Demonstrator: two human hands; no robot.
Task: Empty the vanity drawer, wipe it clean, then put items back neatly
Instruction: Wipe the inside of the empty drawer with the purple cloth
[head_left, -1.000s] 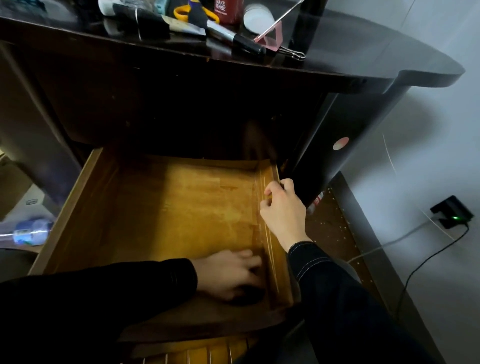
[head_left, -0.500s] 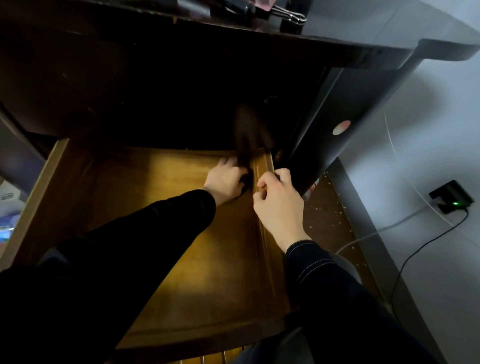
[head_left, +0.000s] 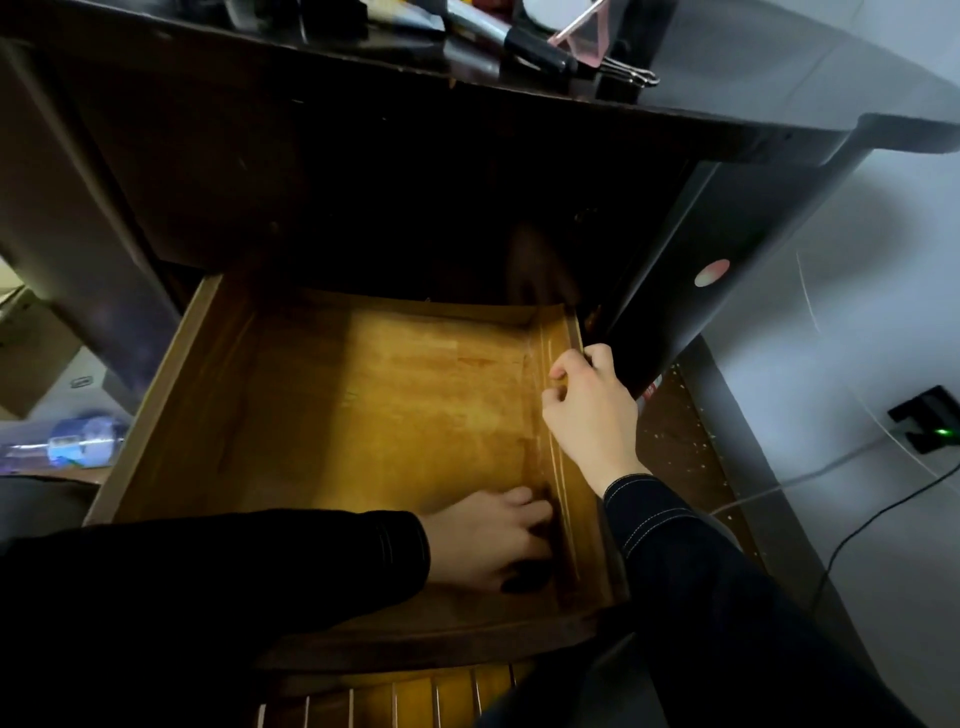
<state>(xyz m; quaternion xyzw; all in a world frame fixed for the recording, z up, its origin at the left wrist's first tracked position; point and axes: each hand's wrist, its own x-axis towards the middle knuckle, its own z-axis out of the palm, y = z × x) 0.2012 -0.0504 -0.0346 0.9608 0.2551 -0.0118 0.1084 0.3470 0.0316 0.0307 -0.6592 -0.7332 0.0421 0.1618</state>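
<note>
The vanity drawer (head_left: 363, 415) stands pulled out below the dark bench (head_left: 753, 98), its wooden floor bare. Left hand (head_left: 485, 538) lies palm-down in the near right corner, fingers pressed on something dark — what it is cannot be told, nor whether the hand grips it. Right hand (head_left: 592, 415) rests on the drawer's right side wall, fingers curled over the rim. The hands are apart. Small articles — too blurred to identify — lie on the bench.
</note>
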